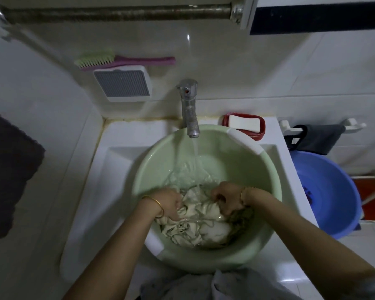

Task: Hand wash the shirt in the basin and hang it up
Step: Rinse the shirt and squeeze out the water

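A: How are the fingers set?

B: Both are clenched on cloth. A fold of the cream shirt (200, 221) is gripped by the left hand (168, 204), and another fold is bunched in the right hand (227, 199). The shirt's wet bulk is spread between the two fists and below them, toward the body.

A: And its long axis?

B: It is judged to run roughly from fist to fist, across the view. Neither hand is clearly nearer; the cloth is shared evenly, so a rub or a wring would be worked between them.

A: What is held where, farther out?

B: The shirt is contained in the green basin (266, 169), with shallow water fed by the running tap (189, 107) just beyond the knuckles. Past the right wrist, a soap bar (244, 123) is seen in a red dish (262, 128). Farther right, a blue basin (331, 191) is seen; its contents cannot be told.
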A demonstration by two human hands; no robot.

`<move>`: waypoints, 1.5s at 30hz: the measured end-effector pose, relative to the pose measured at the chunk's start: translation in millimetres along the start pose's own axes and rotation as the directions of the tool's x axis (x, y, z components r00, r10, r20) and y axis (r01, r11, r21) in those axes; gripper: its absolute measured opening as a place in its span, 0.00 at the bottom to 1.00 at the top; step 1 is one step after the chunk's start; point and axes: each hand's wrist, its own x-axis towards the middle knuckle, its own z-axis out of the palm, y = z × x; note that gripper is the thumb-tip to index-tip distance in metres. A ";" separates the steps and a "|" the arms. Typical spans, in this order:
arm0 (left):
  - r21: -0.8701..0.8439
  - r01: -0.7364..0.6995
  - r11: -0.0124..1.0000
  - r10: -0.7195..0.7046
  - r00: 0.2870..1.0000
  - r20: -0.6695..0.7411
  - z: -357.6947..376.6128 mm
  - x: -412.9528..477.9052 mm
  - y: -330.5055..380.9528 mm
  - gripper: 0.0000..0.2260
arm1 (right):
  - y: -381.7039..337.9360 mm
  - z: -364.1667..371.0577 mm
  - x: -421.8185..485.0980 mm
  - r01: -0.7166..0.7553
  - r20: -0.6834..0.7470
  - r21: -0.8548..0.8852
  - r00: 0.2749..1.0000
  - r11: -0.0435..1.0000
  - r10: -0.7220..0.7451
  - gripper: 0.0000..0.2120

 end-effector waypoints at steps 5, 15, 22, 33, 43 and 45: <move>-0.297 0.098 0.950 -0.115 0.993 -0.040 3.1 2.3 3.0 0.20 | -2.5 -1.0 2.1 -0.021 -0.139 0.160 0.989 0.987 0.044 0.18; -0.253 0.110 0.961 -0.117 0.993 -0.014 22.0 8.9 3.2 0.26 | -7.6 7.2 3.3 -0.117 -0.004 0.147 0.993 0.982 0.119 0.28; -0.176 0.066 0.982 -0.113 0.954 -0.276 5.6 -3.2 0.1 0.17 | -0.3 11.1 -2.0 0.080 -0.122 0.216 0.991 0.973 -0.054 0.13; -0.573 -0.379 0.727 -0.039 0.810 -0.585 -71.1 -74.1 -8.8 0.09 | 5.9 -24.2 -32.8 0.514 -0.667 0.626 0.742 0.587 0.061 0.17; -0.298 -0.385 0.874 -0.038 0.557 -0.829 -89.0 -75.3 -6.9 0.21 | -10.4 -64.0 -60.5 -0.151 -0.318 0.172 0.927 0.974 0.200 0.12; -0.279 -0.302 0.912 -0.058 0.578 -0.814 -84.9 -73.5 -12.4 0.19 | -6.7 -65.9 -66.0 -0.005 -0.315 0.438 0.936 0.899 0.159 0.13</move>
